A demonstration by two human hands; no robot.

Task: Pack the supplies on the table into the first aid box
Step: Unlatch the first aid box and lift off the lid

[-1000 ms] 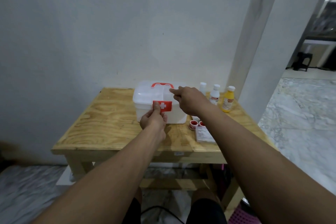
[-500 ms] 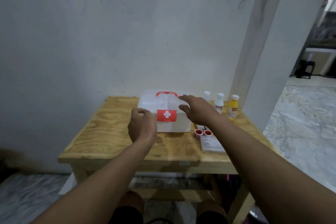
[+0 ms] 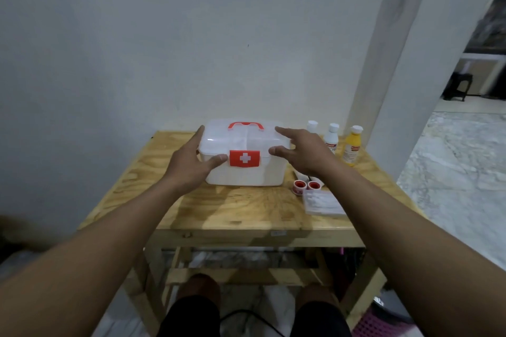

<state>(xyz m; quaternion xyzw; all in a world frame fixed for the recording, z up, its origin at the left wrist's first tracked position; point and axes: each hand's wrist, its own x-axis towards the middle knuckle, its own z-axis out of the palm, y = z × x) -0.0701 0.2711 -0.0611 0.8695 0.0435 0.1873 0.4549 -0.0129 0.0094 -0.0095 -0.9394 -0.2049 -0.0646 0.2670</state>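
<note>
The first aid box (image 3: 244,174) is white and translucent, with a red handle and a red cross latch, and its lid is down. It stands at the back middle of the wooden table (image 3: 246,213). My left hand (image 3: 190,165) lies spread against the box's left end, thumb on the front rim beside the latch. My right hand (image 3: 302,154) is spread over the lid's right end, fingers apart. To the right of the box stand two white bottles (image 3: 331,136) and a yellow bottle (image 3: 352,149). Two red tape rolls (image 3: 299,186) and a clear gauze pack (image 3: 323,202) lie nearer.
A white wall runs right behind the table. A white pillar (image 3: 397,63) rises just past its back right corner. The table's right edge drops to a marble floor. A pink basket (image 3: 375,325) sits on the floor at the lower right. My knees are under the front edge.
My left hand left the red latch and moved to the box's left end, fingers spreading. My right hand stayed over the lid's right side and opened wider.
</note>
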